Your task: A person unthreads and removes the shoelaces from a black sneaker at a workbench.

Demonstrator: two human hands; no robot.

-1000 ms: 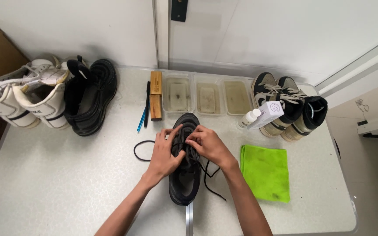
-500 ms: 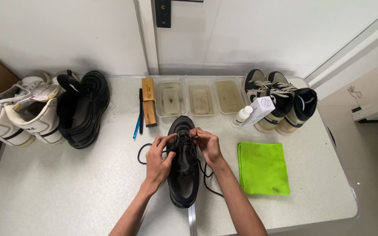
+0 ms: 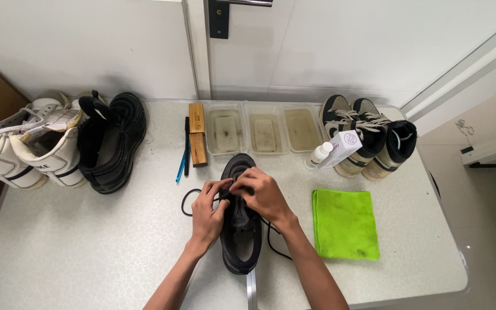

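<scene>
The black sneaker (image 3: 240, 221) lies centred on the bench (image 3: 87, 252), toe away from the person. Left hand (image 3: 209, 213) and right hand (image 3: 262, 193) pinch its black lace (image 3: 188, 198) at the upper eyelets. Most of the lace lies loose beside the shoe, so lacing work appears unfinished.

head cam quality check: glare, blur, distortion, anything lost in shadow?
Head view: even, soft light with faint shadows under the hands; left hand and right hand are sharp, no motion blur. The black shoe they work on loses detail in its dark upper. Mild wide-angle bowing along the table edges. No harsh glare.
</scene>
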